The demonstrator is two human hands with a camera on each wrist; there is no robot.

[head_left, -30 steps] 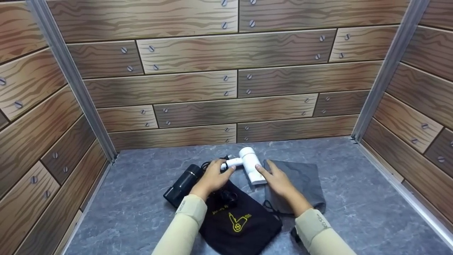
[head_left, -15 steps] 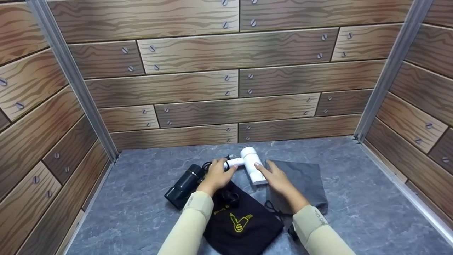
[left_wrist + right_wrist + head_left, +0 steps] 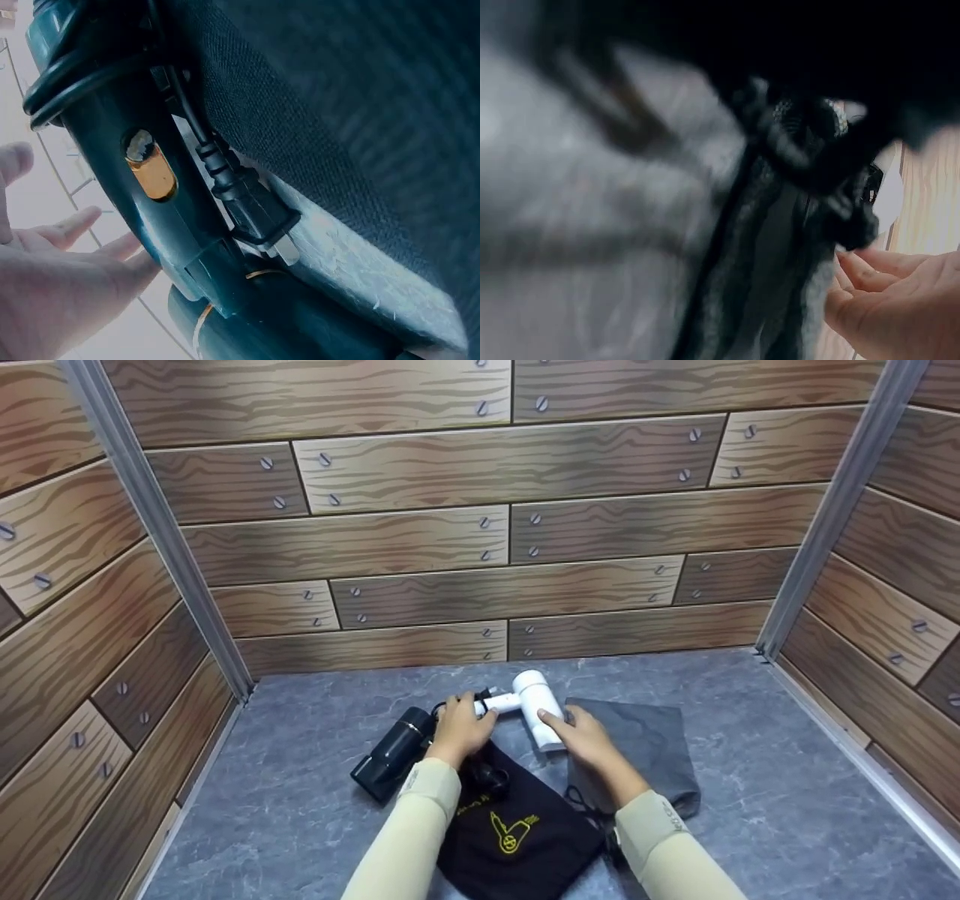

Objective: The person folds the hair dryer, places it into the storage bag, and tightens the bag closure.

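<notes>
A white hair dryer (image 3: 534, 712) lies at the middle of the table, its handle (image 3: 502, 703) pointing left. My left hand (image 3: 459, 729) lies over the handle's end, thumb and fingers apart on either side. Loosely spread fingers also show in the left wrist view, beyond a dark green hair dryer (image 3: 127, 172) with a black cord and plug (image 3: 259, 214). My right hand (image 3: 589, 739) rests its thumb on the white barrel, with its other fingers over a grey pouch (image 3: 645, 742). In the right wrist view, dark blurred cords and cloth partly cover that hand.
The dark green dryer's barrel (image 3: 394, 754) lies left of my left hand. A black drawstring bag (image 3: 517, 840) with a yellow dryer print spreads between my forearms, with a black round part (image 3: 489, 781) at its upper end. Wood-patterned walls (image 3: 420, 540) enclose the grey tabletop (image 3: 292, 780).
The view has shifted slightly. My left forearm and hand have moved a little to the right. The right hand stays at the white hair dryer, which lies where it was.
</notes>
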